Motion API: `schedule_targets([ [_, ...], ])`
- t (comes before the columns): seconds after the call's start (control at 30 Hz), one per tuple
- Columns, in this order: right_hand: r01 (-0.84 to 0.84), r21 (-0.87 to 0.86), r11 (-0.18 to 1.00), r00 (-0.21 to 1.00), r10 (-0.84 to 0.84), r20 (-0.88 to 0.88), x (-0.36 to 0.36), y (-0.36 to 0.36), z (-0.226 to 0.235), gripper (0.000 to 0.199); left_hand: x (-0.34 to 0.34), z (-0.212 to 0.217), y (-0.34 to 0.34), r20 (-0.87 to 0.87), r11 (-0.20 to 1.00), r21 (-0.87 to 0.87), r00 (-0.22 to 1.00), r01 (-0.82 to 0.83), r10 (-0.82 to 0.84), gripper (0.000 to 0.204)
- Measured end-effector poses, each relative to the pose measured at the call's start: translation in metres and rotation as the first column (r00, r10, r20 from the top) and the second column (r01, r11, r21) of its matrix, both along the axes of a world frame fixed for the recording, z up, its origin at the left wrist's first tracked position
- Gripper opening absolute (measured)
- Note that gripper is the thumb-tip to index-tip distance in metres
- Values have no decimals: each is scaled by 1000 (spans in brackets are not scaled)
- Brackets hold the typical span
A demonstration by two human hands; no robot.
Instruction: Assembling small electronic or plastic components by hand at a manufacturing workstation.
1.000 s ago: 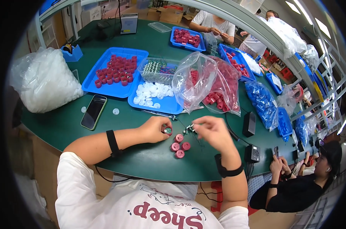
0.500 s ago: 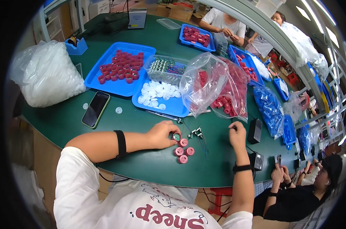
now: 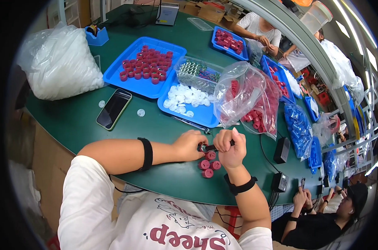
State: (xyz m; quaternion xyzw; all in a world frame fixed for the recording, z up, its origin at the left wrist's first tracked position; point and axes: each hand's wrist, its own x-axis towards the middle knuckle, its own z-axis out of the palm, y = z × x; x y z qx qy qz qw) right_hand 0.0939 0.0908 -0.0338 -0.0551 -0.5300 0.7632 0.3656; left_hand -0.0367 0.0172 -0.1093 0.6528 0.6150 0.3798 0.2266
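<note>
My left hand [image 3: 190,146] rests low over the green table [image 3: 172,181], its fingers closed round a small red cup [image 3: 200,147] whose open end faces right. In my right hand [image 3: 232,151] is a slim black-handled tool [image 3: 211,148], gripped in a fist with the thumb up. The tool's front end is at the cup's mouth; whether it touches inside I cannot tell. Several more red cups [image 3: 207,173] stand in a cluster just below both hands. The small wired parts seen earlier beside the cups are mostly hidden behind my right hand.
Beyond my hands lie a blue tray [image 3: 116,66] of red cups, a smaller blue tray [image 3: 205,119] of white discs, a clear box [image 3: 196,77] of circuit boards and a plastic bag [image 3: 235,93] of red parts. A phone [image 3: 114,109] lies left; black adapters [image 3: 282,150] stand right.
My right hand has come left from the table's right side, bringing the black tool to the red cup. My left hand still holds the cup. The whole view has shifted slightly.
</note>
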Motion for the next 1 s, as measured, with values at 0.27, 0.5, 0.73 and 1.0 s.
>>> schedule_targets([
  [0.27, 48, 71, 996, 988, -58, 142, -7, -2, -12, 48, -1, 0, -1, 8, 1000, -10, 1000, -9, 9, 28],
  [0.5, 53, 138, 989, 984, -76, 164, -9, 1, -15, 48, -4, 5, 4, -58, 994, -104, 998, 25, -31, 35],
  [0.73, 36, 226, 974, 967, -91, 237, -13, 3, -23, 43, -18, 98, 24, 533, 968, 179, 809, 176, -246, 43],
  [1.0, 305, 563, 769, 903, -420, 85, -24, 0, -47, 31, -3, 94, 42, 360, 964, 71, 895, 256, -264, 18],
])
